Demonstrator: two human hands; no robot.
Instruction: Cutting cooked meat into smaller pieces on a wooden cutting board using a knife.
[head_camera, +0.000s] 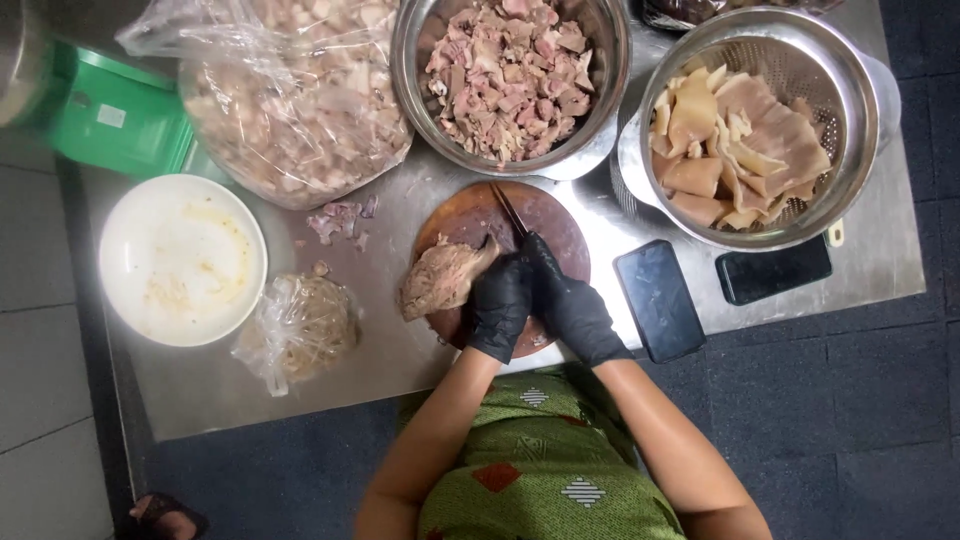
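Both my hands wear black gloves over a round wooden cutting board (545, 215). My left hand (500, 305) presses on a large lump of cooked meat (440, 278) that hangs over the board's left edge. My right hand (570, 305) grips a knife (508, 212) whose blade points away from me across the board, next to the meat.
The steel table (400, 350) carries a steel bowl of chopped meat (510, 75), a colander of pale skin pieces (750, 130), a plastic bag of meat (300, 100), a white bowl (180, 260), a small bag (300, 330), two phones (658, 300) (772, 272) and a green container (115, 115).
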